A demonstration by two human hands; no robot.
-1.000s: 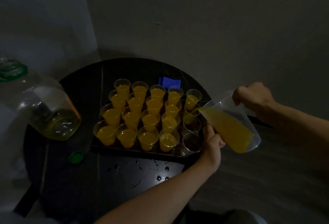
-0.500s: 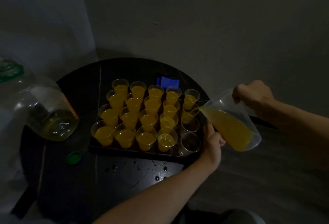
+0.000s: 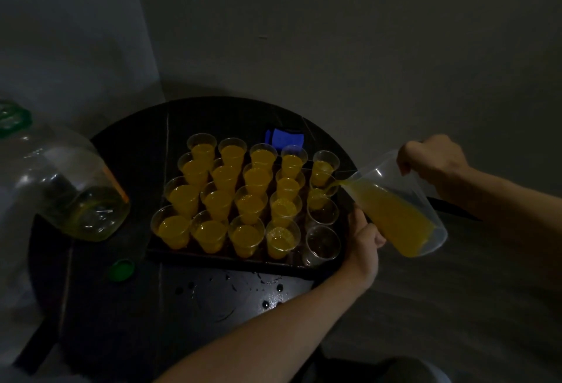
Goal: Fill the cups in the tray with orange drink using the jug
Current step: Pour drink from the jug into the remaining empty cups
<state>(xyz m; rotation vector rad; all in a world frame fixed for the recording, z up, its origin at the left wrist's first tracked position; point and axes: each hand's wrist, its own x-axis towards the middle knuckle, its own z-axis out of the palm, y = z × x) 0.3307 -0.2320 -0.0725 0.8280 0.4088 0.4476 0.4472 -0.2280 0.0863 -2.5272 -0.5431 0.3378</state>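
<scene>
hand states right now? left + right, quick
left hand: on the tray at its right edge; whether the fingers grip it cannot be told.
right hand: closed on the handle of the jug, which is tilted and pouring.

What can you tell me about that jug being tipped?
The jug is clear plastic, partly filled with orange drink. It is tipped beside the tray, spout leftward, pouring a thin stream into a cup in the right-hand column. The right hand grips its raised rear end.

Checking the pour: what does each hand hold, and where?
Right hand grips the jug at its upper back; left hand only presses the tray edge.
</scene>
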